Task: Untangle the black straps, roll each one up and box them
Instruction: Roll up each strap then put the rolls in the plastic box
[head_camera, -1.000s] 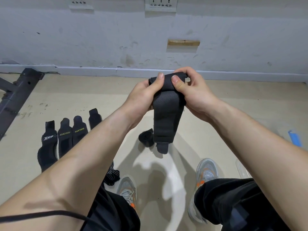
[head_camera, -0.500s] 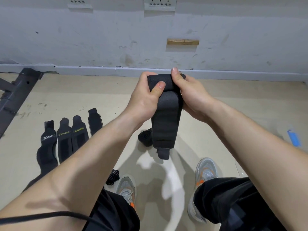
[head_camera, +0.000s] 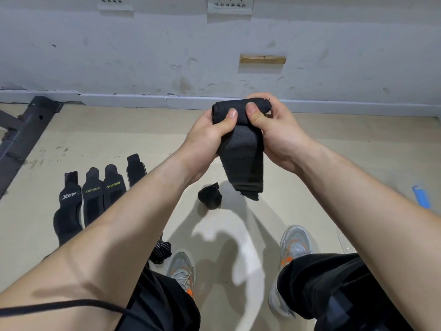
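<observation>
Currently, four flat straps (head_camera: 95,194) are being left lying side by side on the floor (head_camera: 119,130) at the far left, well apart from the work. Nearer the middle, one finished roll (head_camera: 210,195) is being left on the floor, below the hands.

The left hand (head_camera: 205,134) is being curled round the left end of the strap in hand (head_camera: 243,158), with its thumb pressed flat on the front of the roll. That strap is being held up in the air between both hands, its free tail hanging down. The right hand (head_camera: 281,132) is being closed round the right end likewise, thumb pressed just beside the other thumb and fingers wrapped behind. Near the right edge, a clear object (head_camera: 344,240) is being largely hidden by the forearm; it is possibly the box, though this cannot be told.

The strap is being judged soft, light and springy, likely to unwind if released. It is best gripped at the roll's two ends, with the outer turn pinned by the thumbs.

Compared with a second ago, the tail is being seen shorter and the roll thicker. Since half a second ago, the left thumb is being seen higher, level with the right.
</observation>
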`<state>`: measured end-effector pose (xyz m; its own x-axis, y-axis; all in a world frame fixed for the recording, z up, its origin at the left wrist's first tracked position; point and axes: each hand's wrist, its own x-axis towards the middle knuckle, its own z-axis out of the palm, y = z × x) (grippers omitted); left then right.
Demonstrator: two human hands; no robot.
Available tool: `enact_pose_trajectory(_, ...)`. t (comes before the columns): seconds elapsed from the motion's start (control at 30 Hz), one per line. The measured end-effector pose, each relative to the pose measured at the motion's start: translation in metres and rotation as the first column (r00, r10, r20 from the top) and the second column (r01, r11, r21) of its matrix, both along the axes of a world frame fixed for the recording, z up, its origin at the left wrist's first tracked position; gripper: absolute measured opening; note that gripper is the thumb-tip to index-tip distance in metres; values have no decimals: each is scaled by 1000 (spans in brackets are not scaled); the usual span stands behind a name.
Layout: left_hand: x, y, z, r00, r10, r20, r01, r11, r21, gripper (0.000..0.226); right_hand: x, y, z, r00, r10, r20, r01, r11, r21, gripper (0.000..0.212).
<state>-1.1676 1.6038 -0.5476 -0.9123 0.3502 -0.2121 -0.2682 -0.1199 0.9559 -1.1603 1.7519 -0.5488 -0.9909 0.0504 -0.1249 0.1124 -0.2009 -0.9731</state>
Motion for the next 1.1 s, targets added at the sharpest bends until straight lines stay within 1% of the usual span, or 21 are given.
enact_pose_trajectory(0.07,0,-1,3,999,9,32,-10,1000,25,45,0,2,0,999,18,-30,-17,999,30,10)
enact_pose_trajectory(0.17,-2,-5,7,998,27,51,-27,1000,-8,48,0,3,-1,997,47,-58,-43,997,62,15)
enact_pose_trajectory(0.27,-5,-8,3,997,74,19,-74,997,-23,39,0,4,-1,997,65,-46,-61,995,81,19)
enact_pose_trajectory(0.4,-9,-12,-1,994,108,5,-108,993,-45,32,3,8,5,989,135,52,-140,985,101,23)
enact_pose_trajectory(0.5,-10,-14,-2,995,101,-4,-101,992,-71,32,1,10,7,974,166,153,-184,976,115,26)
enact_pose_trajectory(0.6,-9,-15,-2,995,97,-29,-99,989,-105,32,3,7,6,969,165,185,-198,964,177,20)
enact_pose_trajectory(0.7,-6,-14,-1,997,61,-57,-67,990,-122,26,2,4,2,986,124,109,-148,959,243,16)
enact_pose_trajectory(0.8,-5,-13,-3,997,69,-33,-72,992,-102,29,1,6,-2,993,109,37,-114,975,191,4)
enact_pose_trajectory(0.9,-7,-14,-2,994,73,79,-71,997,-31,38,1,6,-3,996,94,-6,-93,990,111,14)
enact_pose_trajectory(0.97,-6,-15,-1,991,49,127,-48,999,-16,34,2,5,-3,996,87,-29,-83,990,117,18)
enact_pose_trajectory(1.1,-2,-13,2,980,22,198,-26,999,21,27,3,7,-5,996,77,-52,-68,985,156,17)
